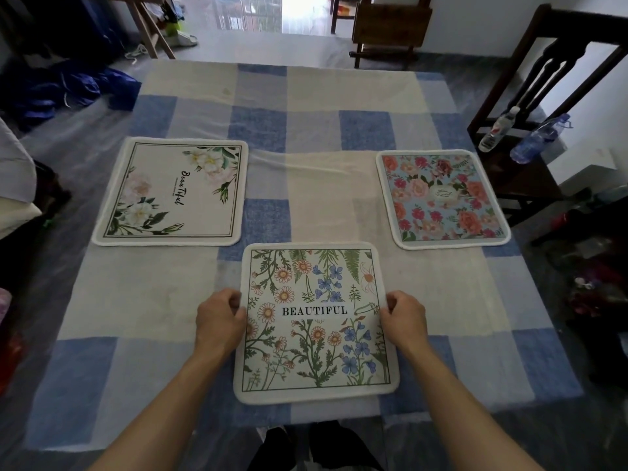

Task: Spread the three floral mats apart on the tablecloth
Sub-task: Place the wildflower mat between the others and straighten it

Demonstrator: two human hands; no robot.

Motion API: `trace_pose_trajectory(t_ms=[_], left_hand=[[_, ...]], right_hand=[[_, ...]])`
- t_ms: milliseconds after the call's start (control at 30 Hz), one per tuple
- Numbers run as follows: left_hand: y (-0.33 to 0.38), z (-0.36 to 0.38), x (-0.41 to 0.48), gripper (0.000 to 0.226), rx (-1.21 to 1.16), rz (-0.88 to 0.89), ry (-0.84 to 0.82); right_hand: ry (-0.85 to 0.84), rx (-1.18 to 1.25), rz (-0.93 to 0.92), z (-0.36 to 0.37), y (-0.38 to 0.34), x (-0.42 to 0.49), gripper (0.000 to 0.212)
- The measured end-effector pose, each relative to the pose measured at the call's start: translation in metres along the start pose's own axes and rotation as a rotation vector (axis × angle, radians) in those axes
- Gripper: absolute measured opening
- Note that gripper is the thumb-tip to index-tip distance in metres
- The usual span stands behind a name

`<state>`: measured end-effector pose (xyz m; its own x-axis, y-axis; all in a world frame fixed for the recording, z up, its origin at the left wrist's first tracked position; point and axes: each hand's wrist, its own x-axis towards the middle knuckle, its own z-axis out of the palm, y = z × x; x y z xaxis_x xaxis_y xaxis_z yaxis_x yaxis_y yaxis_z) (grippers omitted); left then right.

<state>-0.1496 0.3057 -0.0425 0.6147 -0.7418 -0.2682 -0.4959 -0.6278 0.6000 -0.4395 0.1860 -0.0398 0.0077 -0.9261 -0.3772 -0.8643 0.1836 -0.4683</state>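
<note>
Three floral mats lie apart on the blue and cream checked tablecloth. A cream mat with white roses is at the left. A light blue mat with pink and red roses is at the right. Nearest me lies a white mat with daisies, blue flowers and the word BEAUTIFUL. My left hand pinches that mat's left edge. On the opposite edge my right hand pinches it too. The mat rests flat on the cloth.
A dark wooden chair stands at the table's right, with two plastic bottles on its seat. Blue fabric is heaped on the floor at the far left. More furniture stands beyond the table's far edge.
</note>
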Motion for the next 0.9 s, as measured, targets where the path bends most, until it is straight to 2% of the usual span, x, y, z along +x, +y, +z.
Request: trace_pose_trajectory(t_ms=[133,300,500,900], left_hand=[[-0.0026,0.0027,-0.0013,0.008,0.001,-0.021,0.058],[-0.0063,0.0036,-0.0043,0.008,-0.035,-0.076,0.054],[-0.004,0.0038,-0.0052,0.005,-0.046,-0.043,0.067],[-0.0045,0.0031,-0.0067,0.007,-0.054,-0.052,0.064]], right_hand=[[0.046,-0.003,-0.02,0.0001,0.0015,0.0019,0.017],[0.072,0.024,-0.047,0.0016,-0.0004,0.0049,0.017],[0.152,0.094,0.009,0.0048,0.0056,0.0003,0.011],[0.139,0.139,0.037,0.0066,0.0074,0.002,0.01]])
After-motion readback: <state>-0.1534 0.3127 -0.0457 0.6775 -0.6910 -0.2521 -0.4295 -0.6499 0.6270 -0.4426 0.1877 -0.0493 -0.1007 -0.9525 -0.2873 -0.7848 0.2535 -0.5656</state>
